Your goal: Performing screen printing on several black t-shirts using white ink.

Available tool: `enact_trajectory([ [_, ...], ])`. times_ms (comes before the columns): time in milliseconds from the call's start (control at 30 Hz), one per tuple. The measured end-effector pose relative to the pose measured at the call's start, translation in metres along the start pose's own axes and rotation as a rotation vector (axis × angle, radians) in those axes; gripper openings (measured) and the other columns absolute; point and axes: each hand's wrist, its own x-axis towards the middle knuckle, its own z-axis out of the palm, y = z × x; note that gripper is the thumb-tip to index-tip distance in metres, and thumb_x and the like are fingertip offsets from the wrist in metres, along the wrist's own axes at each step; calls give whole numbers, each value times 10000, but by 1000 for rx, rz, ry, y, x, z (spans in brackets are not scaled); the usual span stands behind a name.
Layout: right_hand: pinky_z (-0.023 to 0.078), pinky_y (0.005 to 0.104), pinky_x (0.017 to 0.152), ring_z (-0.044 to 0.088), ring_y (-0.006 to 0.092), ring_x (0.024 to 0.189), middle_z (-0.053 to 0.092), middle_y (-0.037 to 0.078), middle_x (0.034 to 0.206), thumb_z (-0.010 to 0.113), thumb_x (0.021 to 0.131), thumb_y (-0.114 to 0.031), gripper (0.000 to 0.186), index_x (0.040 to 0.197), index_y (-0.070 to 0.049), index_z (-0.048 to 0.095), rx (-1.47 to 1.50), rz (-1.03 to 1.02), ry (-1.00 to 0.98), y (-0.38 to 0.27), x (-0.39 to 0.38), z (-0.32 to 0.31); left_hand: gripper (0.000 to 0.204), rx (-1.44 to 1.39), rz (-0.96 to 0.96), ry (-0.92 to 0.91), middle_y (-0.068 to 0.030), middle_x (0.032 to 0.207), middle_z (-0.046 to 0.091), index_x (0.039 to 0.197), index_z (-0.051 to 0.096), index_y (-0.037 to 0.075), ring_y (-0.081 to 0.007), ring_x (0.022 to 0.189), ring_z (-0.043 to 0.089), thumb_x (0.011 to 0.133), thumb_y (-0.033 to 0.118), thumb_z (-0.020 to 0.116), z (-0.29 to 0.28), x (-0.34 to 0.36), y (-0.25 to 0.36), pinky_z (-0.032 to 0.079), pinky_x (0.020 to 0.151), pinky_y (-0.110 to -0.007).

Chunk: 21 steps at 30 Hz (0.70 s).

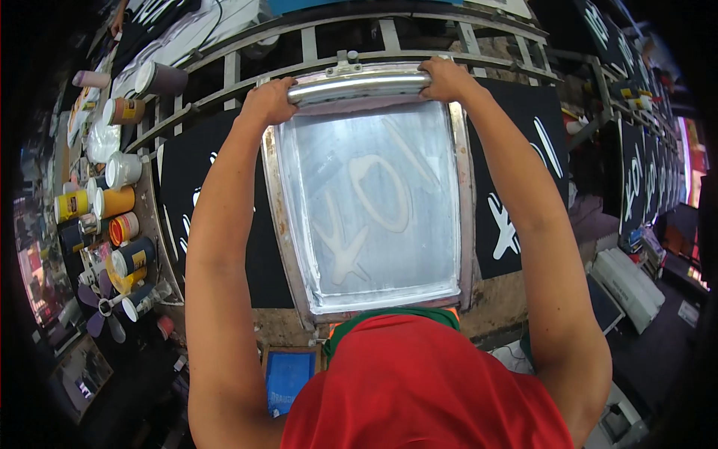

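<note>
A silver squeegee (359,87) lies across the far end of a screen-printing frame (464,187). Its left end is in my left hand (273,102), fingers wrapped round it; my right hand (446,79) grips the right end. Both arms are stretched forward. Pale, whitish mesh (321,172) fills the frame, with a large brush-style lettering design showing through it. White ink is smeared along the mesh's edges, thickest at the near side. The squeegee's blade edge is hard to make out. Black fabric pieces with white prints lie left (265,277) and right (516,112) of the frame.
Metal rails (308,45) run behind the frame. Several paint tubs (114,202) crowd the left side, near a small purple-bladed fan (105,307). More printed black panels (632,172) stand at the far right. A blue-meshed screen (288,378) sits low, beside my left arm.
</note>
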Motion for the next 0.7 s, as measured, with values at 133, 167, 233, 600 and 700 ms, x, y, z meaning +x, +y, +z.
enact_trajectory([
  [133, 520, 546, 1006, 642, 337, 1227, 666, 155, 1316, 817, 727, -356, 692, 1349, -106, 645, 6, -21, 2, -2, 2, -5, 642, 13, 4, 3, -174, 1303, 685, 1413, 588, 178, -356, 1221, 648, 809, 280, 780, -1, 2, 0, 512, 1045, -484],
  [167, 527, 530, 998, 662, 339, 1192, 693, 163, 1264, 791, 738, -333, 641, 1320, -101, 659, -1, -10, -71, -3, 3, -9, 630, 6, 0, -18, -179, 1285, 692, 1405, 593, 171, -361, 1214, 651, 810, 274, 774, -1, 3, -1, 515, 1039, -486],
  [233, 534, 513, 991, 682, 340, 1157, 720, 171, 1212, 764, 748, -309, 591, 1292, -95, 674, -8, 11, -147, -1, 1, -8, 619, -2, 6, -42, -184, 1267, 699, 1397, 598, 165, -367, 1208, 654, 811, 268, 768, 2, 5, 2, 518, 1034, -488],
  [600, 566, 488, 889, 721, 365, 1029, 753, 187, 1066, 668, 732, -212, 337, 1038, -116, 771, -7, 19, -78, -30, -79, 22, 392, 100, 94, 74, -155, 1122, 747, 1171, 736, 155, -355, 1144, 676, 784, 205, 701, 46, -74, 8, 346, 1164, -625],
  [700, 532, 508, 877, 728, 353, 999, 761, 158, 1038, 668, 721, -177, 329, 1027, -115, 771, -3, 2, -66, -47, -155, 41, 409, 64, 128, 32, -146, 1108, 746, 1163, 738, 152, -357, 1140, 666, 756, 177, 711, 61, -141, 30, 313, 1184, -623],
])
